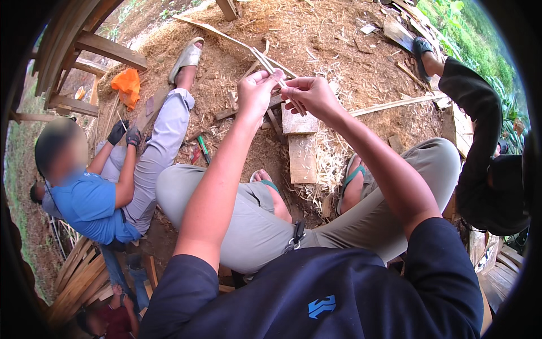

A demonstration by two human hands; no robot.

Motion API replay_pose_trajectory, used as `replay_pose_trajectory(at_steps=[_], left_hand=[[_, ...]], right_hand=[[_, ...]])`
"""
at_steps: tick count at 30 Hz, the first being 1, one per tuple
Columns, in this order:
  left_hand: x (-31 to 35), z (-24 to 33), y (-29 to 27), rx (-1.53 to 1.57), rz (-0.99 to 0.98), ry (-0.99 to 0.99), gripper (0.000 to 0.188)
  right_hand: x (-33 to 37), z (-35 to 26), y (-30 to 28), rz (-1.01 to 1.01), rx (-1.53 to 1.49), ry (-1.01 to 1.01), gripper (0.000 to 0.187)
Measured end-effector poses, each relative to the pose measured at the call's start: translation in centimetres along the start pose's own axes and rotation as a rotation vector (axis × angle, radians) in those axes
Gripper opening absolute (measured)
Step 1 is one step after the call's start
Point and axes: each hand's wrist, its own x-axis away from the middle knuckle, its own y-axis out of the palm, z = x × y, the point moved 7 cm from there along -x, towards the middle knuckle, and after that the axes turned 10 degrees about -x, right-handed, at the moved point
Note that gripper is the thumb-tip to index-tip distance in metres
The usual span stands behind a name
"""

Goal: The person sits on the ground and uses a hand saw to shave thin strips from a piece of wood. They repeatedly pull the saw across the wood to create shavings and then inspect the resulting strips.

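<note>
Both left hand (pixel 257 95) and right hand (pixel 311 97) are finger-pinching slender wooden strips (pixel 263 60) over the far edge of a wooden block (pixel 299 124); probably light, springy and snappable, they are inviting mid-length fingertip holds.

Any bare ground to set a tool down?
Best bet: thinly littered brown dirt between the pale slip-on sandal and long thin wooden strip. Crowded: right of the pale rectangular wooden block, where curly cream wood shavings pile up.
</note>
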Motion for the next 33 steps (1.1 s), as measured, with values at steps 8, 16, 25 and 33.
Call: replay_pose_trajectory(at_steps=[8, 16, 25, 33], left_hand=[[-0.2, -0.2, 0.0, -0.002, 0.026, 0.016, 0.02], [0.2, 0.9, -0.7, -0.001, 0.113, 0.059, 0.02], [0.3, 0.7, -0.4, -0.023, 0.06, 0.027, 0.025], [-0.2, 0.0, -0.2, 0.082, 0.033, 0.017, 0.024]], right_hand=[[-0.5, 0.3, -0.1, -0.07, 0.058, -0.004, 0.03], [-1.0, 0.7, -0.2, -0.169, -0.064, 0.079, 0.029], [-0.9, 1.3, -0.4, -0.212, -0.085, 0.193, 0.023], [-0.5, 1.6, 0.0, -0.202, -0.046, 0.242, 0.021]])
